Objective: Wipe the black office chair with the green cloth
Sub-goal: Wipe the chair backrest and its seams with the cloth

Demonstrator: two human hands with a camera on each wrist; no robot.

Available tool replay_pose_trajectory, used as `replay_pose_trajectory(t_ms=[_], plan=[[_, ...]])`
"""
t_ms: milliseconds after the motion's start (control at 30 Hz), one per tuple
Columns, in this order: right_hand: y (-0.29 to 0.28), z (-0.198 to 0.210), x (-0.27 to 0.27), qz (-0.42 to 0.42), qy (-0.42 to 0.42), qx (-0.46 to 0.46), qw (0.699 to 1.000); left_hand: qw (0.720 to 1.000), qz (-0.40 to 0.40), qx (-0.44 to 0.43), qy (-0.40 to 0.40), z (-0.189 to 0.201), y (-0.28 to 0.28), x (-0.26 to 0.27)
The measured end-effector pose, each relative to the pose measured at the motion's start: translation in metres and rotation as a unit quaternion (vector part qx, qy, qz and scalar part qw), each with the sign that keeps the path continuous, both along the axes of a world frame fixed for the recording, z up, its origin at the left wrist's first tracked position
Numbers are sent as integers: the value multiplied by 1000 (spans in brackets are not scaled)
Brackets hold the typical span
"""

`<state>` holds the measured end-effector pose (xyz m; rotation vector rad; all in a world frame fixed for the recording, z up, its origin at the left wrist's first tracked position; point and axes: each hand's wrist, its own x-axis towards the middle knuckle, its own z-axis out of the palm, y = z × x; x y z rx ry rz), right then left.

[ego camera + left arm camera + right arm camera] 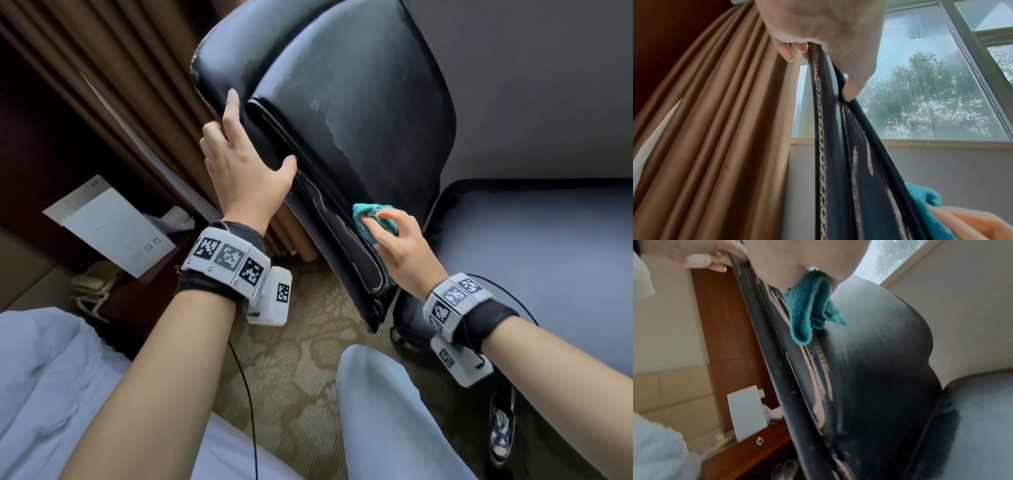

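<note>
The black office chair (pixel 359 113) stands with its worn, peeling backrest turned toward me. My left hand (pixel 246 157) grips the backrest's side edge high up, thumb on the front and fingers behind; the left wrist view shows the fingers (pixel 786 52) wrapped round the stitched edge (pixel 838 162). Lower on the same edge, my right hand (pixel 394 240) holds the bunched green cloth (pixel 368 214) and presses it against the seam. In the right wrist view the cloth (pixel 809 313) hangs from my palm against the black backrest (pixel 879 369).
A brown curtain (pixel 120 85) hangs just left of the chair, before a window (pixel 920 97). A wooden desk carries a white box (pixel 109 222) and a telephone (pixel 90 284). The seat (pixel 531 257) extends right. My leg (pixel 383 411) stands on patterned carpet (pixel 291 342).
</note>
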<state>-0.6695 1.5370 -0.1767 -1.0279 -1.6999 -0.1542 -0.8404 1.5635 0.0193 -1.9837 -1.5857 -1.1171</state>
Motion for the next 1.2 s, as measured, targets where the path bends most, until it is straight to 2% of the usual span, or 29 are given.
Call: replay_pose_trajectory(t_ms=[133,233,300,567,667,767,900,1000,1100,1200], plan=[[13,32,-21,22,50,17,998,1000,-13,6,-5,-1,2,-4],[22,66,-26,38,53,19,998,1000,-14,1,-20,-3,1,-2],[24,70,-21,43,41,12,998,999,-11,-3,-36,-3,0,2],[-2,-18,19,57,-38,-48,997,999,26,-20,-33,-3,0,10],[-6,-13,20,57,9,-86,995,999,32,-21,-30,-2,-1,12],[-3,16,7,63,73,-78,992,999,34,-23,-35,-2,0,12],[4,40,-14,57,66,-55,995,998,33,-26,-45,-4,1,12],[2,14,-7,55,57,-66,995,998,34,-26,-52,-5,3,11],[-11,-25,10,45,58,-126,989,998,31,-22,-58,-6,5,14],[-23,-41,18,35,144,-188,971,998,33,-23,-57,-6,7,16]])
